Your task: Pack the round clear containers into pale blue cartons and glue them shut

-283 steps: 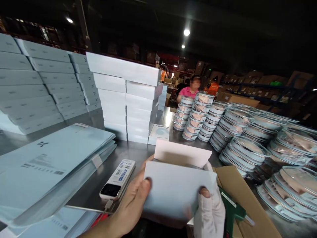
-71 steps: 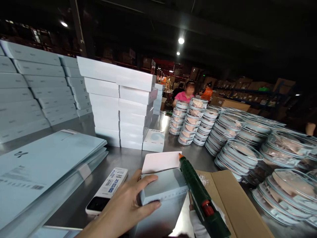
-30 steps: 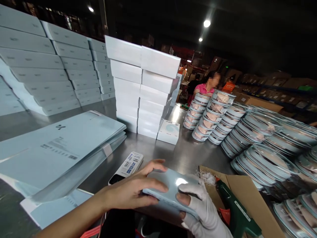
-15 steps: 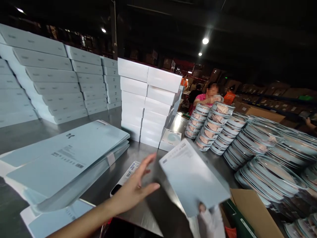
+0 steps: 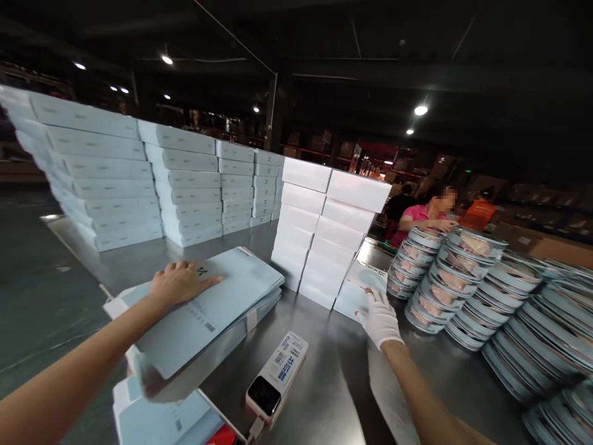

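My bare left hand (image 5: 178, 282) lies open on top of a pile of flat light-blue folded cartons (image 5: 231, 278), thumb pointing right. My right hand (image 5: 380, 315), in a white glove with bare fingertips, reaches forward with its fingers stretched. They touch the front part of a small white-and-blue printed box (image 5: 354, 285); whether they grip it I cannot tell. That box stands against the right side of a tall stack of white boxes (image 5: 319, 228). A white handheld device with a dark screen (image 5: 280, 374) and a cable lies between my arms.
Rows of stacked light-blue boxes (image 5: 111, 179) fill the table's far left. Round clear-lidded packages (image 5: 445, 284) stand in several stacks along the right. More flat cartons (image 5: 162, 414) lie at the lower left. A person in pink (image 5: 417, 216) works beyond the stacks on the metal table (image 5: 324, 346).
The light-blue box has left my right hand, which has moved forward to the small printed box. My left hand has moved left onto the flat cartons. The view has shifted.
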Demonstrator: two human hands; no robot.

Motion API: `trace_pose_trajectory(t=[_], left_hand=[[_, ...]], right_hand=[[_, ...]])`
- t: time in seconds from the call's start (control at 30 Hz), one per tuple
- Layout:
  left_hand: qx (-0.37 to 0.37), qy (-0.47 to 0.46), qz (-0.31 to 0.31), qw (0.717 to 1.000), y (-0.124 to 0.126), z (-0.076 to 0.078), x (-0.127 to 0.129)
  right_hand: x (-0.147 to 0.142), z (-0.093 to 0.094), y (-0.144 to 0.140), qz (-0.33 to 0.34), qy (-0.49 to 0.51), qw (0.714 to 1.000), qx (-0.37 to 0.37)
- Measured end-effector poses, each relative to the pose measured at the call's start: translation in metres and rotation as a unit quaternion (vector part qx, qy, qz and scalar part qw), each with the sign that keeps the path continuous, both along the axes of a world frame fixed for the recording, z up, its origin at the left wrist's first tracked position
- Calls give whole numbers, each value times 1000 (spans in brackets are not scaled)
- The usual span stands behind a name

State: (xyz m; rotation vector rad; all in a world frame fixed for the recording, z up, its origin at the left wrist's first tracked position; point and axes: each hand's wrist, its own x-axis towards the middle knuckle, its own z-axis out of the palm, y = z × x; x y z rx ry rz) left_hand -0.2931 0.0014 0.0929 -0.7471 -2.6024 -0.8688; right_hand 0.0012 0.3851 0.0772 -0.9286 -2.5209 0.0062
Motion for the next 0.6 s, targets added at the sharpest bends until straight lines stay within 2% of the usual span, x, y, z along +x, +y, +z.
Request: trace_pose_trajectory(t=[0.07,0.13,0.23,0.3,0.33,0.37,0.4,0.43,0.47,0.5,0.53,0.57,0.6], left_hand=[[-23,-13,53,998,-1,2,-8],[-26,0,88,996,-1,12,-3],[3,35,101,994,-3,39,27],[26,59,81,995,-4,53,62],[36,82,54,995,-3,57,84],[45,102,20,994,-1,59,106],[53,123,-17,991,1,58,129],[60,149,-84,983,4,56,151],[89,200,-192,957,7,54,170],[119,234,-260,929,12,51,186],[143,259,-309,904,17,48,198],[162,274,-335,887,22,46,206],[174,274,-339,883,28,45,211]], right_hand=[[17,-1,-6,7,10,1000,20],[41,6,-21,27,37,998,51],[78,32,-67,51,104,984,134],[98,54,-109,54,168,954,243],[105,64,-131,57,207,917,336],[111,72,-150,76,216,889,396],[115,78,-166,95,212,873,430],[119,81,-178,114,204,866,441],[122,81,-185,131,201,875,421],[126,79,-189,141,213,893,370],[130,76,-189,151,232,919,282],[136,73,-186,169,250,941,155],[142,71,-183,188,259,947,-5]])
